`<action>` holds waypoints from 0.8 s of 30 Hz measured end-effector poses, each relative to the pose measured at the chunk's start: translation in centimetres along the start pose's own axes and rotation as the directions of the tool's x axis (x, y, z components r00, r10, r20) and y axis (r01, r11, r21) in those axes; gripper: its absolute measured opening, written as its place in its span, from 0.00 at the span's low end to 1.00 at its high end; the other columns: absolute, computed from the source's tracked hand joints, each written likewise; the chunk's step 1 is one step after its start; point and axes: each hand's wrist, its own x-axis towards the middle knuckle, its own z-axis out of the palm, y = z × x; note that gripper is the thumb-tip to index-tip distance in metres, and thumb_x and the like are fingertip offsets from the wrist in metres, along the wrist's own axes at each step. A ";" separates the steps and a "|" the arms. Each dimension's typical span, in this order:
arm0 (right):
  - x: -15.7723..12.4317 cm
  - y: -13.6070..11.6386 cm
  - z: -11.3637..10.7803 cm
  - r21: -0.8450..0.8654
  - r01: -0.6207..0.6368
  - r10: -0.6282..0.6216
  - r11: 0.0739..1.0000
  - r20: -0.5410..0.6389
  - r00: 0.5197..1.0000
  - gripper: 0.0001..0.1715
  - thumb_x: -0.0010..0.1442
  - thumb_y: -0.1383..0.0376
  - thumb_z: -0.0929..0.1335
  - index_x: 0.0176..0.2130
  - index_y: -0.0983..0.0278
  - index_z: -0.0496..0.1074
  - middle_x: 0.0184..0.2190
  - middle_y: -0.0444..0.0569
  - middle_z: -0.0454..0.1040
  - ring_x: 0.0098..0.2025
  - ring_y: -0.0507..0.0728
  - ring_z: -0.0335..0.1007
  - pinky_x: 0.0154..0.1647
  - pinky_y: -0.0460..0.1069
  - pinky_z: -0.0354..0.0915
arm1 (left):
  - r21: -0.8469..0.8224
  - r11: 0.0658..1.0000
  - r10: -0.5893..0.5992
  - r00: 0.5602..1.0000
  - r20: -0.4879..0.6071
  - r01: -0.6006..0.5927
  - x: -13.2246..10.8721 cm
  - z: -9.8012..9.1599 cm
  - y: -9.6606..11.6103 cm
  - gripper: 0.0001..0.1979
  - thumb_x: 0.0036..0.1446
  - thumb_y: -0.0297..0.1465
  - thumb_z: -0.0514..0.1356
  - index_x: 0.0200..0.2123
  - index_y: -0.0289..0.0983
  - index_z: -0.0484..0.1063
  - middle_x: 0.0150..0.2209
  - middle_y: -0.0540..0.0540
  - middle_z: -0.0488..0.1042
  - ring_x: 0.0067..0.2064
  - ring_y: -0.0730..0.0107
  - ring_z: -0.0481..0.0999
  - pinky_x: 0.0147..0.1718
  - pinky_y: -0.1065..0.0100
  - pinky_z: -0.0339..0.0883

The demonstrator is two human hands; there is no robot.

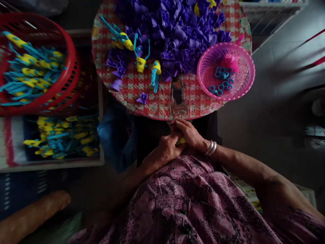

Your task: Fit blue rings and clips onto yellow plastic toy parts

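At the table's near edge my left hand (169, 145) and my right hand (191, 135) meet, fingers closed together around a yellow piece (180, 141), most of it hidden. Silver bangles circle the right wrist. On the round table (157, 110), with its red checked cover, lies a heap of purple pieces (175, 30). Nearer to me are a yellow cup with two blue arms (141, 64), another yellow and blue piece (156, 69) and a single purple piece (142, 98). A pink basket (243, 89) on the table's right side holds small blue rings (223, 77).
A red basket (72, 67) at the left holds many yellow and blue pieces. Below it stands a crate (101, 149) of similar pieces, beside a blue bag (116, 135). Another person's limb (38, 211) shows at lower left. A white rack (269, 20) stands at upper right.
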 end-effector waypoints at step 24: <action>-0.1 -2.8 1.2 0.419 -0.214 0.202 0.882 0.073 0.977 0.26 0.75 0.46 0.64 0.46 0.63 0.79 0.36 0.48 0.82 0.37 0.55 0.77 0.39 0.48 0.71 | -0.494 0.822 -0.326 0.945 0.000 0.283 1.1 -4.7 1.1 0.26 0.49 0.46 0.79 0.48 0.40 0.86 0.37 0.47 0.85 0.36 0.65 0.81 0.37 0.67 0.77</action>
